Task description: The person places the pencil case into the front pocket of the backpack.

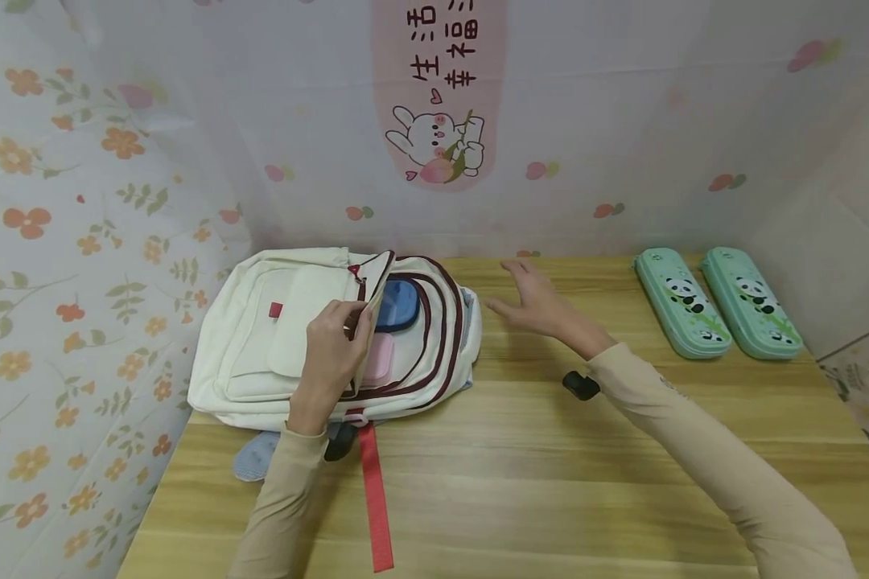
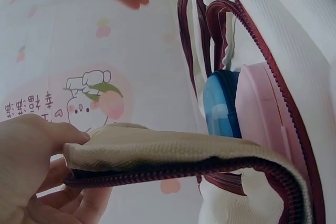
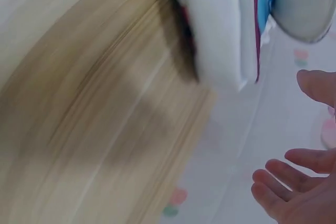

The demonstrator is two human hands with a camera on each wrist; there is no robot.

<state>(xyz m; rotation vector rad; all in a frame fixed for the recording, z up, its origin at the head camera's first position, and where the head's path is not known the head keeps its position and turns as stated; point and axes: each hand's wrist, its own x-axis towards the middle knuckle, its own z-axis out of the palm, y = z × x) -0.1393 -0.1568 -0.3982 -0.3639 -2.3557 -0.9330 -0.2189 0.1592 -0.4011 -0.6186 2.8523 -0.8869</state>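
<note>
Cream-white backpack (image 1: 253,338) with dark-red zips (image 2: 286,98) and a small red tab (image 1: 275,310) lies front side up on the wood-grain table (image 1: 478,466), its opening to the right, a red strap (image 1: 375,498) trailing off its near edge. Front flap (image 2: 157,148) lifted at the corner, pinched between thumb and fingers of the left hand (image 1: 336,346); inside the gaping mouth, a rounded blue case (image 1: 400,305) and a pale pink box (image 1: 380,359), side by side, both partly hidden. Right hand (image 1: 539,304), fingers spread, hangs near the bag's right end, touching nothing.
</note>
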